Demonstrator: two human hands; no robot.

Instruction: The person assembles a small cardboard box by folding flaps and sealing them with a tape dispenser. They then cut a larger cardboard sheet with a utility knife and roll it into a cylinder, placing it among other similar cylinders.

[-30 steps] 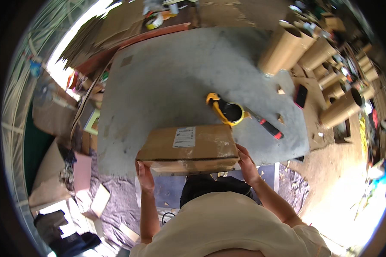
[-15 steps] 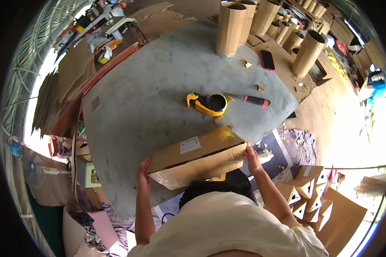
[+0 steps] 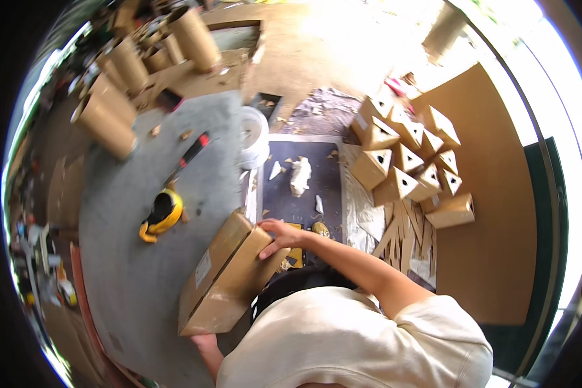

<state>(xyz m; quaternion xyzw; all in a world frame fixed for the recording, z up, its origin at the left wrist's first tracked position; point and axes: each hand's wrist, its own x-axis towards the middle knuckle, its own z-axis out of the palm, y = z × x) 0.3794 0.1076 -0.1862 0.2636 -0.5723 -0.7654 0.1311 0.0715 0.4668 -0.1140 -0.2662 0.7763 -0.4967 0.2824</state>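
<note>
Far left, cardboard tubes (image 3: 113, 97) stand in a cluster at the far edge of the grey table (image 3: 142, 271), some upright, some leaning. A little nearer lies a red-and-black tool (image 3: 189, 157), stretched out on the grey surface. Right of centre on that surface sits a yellow tape dispenser (image 3: 161, 213), just beside the far corner of the box but apart from it.

Now the cardboard box (image 3: 229, 275): long, brown, with a white label on its side, tilted, its near end low at the table's near edge and its far end pointing away. The left hand (image 3: 204, 341) is under the near end, mostly hidden by the box, so whether it is clasped around it I cannot tell. The right hand (image 3: 279, 236) lies on the far right corner, fingers curled over the edge, gripping the box.

Right of the table, a white roll (image 3: 253, 137) leans at its edge. On the floor beyond, a dark mat (image 3: 304, 187) carries white scraps. Further right, a heap of small cardboard boxes (image 3: 410, 165), each with a round hole, lies piled against a big brown board (image 3: 498, 194), with flat cardboard strips (image 3: 404, 236) fanned out just near of them.
</note>
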